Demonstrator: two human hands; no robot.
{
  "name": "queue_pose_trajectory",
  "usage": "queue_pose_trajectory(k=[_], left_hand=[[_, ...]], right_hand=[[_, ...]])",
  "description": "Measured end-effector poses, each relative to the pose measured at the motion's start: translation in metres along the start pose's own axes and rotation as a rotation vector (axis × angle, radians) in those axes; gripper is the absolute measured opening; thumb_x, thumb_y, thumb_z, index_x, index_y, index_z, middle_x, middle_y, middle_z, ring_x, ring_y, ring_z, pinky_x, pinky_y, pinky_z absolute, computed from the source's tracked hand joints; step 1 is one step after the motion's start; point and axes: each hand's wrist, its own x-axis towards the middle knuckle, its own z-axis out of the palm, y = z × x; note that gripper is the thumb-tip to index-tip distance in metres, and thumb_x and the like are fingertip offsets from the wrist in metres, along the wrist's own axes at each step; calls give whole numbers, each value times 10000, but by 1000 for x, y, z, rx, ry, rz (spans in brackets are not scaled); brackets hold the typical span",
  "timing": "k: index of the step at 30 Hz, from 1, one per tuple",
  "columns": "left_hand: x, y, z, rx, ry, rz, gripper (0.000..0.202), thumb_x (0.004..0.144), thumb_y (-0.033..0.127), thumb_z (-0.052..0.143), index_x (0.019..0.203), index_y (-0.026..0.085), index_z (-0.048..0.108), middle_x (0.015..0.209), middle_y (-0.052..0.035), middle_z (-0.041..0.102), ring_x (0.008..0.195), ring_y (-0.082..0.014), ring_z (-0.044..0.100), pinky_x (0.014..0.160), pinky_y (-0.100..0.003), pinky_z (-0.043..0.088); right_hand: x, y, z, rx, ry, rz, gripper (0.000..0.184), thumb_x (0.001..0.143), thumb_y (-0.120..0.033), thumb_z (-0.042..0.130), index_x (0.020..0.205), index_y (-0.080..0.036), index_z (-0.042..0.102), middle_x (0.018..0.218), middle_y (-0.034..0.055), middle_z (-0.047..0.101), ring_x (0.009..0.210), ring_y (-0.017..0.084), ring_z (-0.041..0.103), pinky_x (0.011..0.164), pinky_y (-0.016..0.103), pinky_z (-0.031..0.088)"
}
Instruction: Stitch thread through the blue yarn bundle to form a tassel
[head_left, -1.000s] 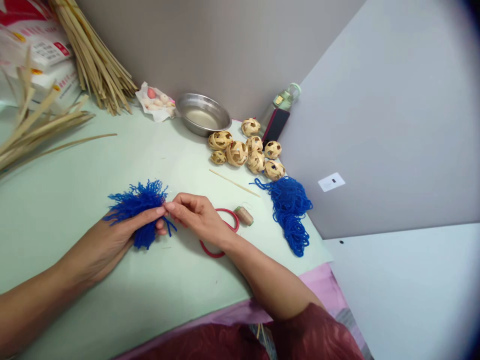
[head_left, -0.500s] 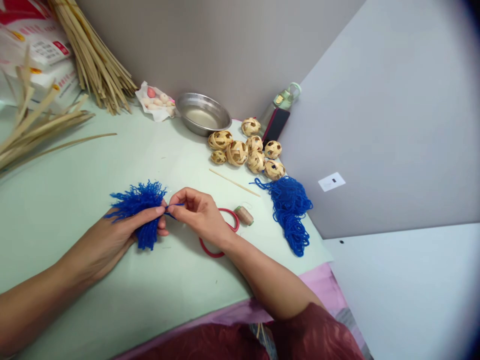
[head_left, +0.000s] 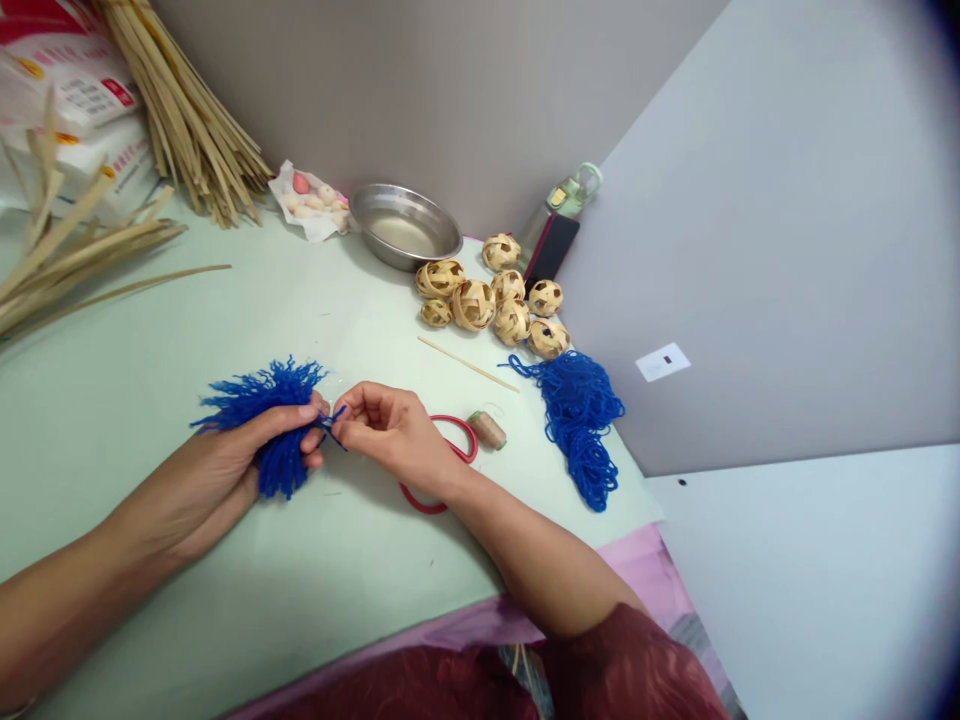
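Note:
My left hand (head_left: 232,445) is closed around a bundle of cut blue yarn (head_left: 281,460), its frayed ends fanning out above and below the thumb. Short blue yarn ends (head_left: 330,420) stick out to the right past the thumb tip. There, my right hand (head_left: 390,430) pinches a blue yarn strand between thumb and forefinger; the exact grip is partly hidden. Below my right wrist lie red-handled scissors (head_left: 472,440), their blades covered by the hand. Beside them rests a spool of brown thread (head_left: 489,430).
A blue yarn skein (head_left: 585,410) lies to the right. Behind are several woven strip balls (head_left: 474,305), a metal bowl (head_left: 409,235), a phone (head_left: 553,248), a bottle (head_left: 566,195) and a thin stick (head_left: 469,364). Dry strips (head_left: 187,120) and plastic packages (head_left: 90,100) stand back left.
My left hand has moved slightly left with the yarn bundle. My right fingers stay close to the same place, and the short yarn ends now show between the two hands.

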Motion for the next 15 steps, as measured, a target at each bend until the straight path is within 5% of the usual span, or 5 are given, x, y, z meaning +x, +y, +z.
queue_pose_trajectory(k=[8,15], left_hand=[[-5,5,7,-12,8,31,315,542,370,1039,726,229,825,622,9,666,550,-135,568,466,-206,523],[-5,0,6,115,13,157,357,654,509,997,752,247,776,629,17,665,577,-158,582,501,-226,513]], right_hand=[[-3,-3,-1,-14,4,4,340,817,-419,927,846,-224,650,754,-4,688,770,184,657,741,309,534],[2,0,-2,-5,-3,-52,348,789,-383,934,852,-212,637,742,-33,658,672,126,555,699,283,448]])
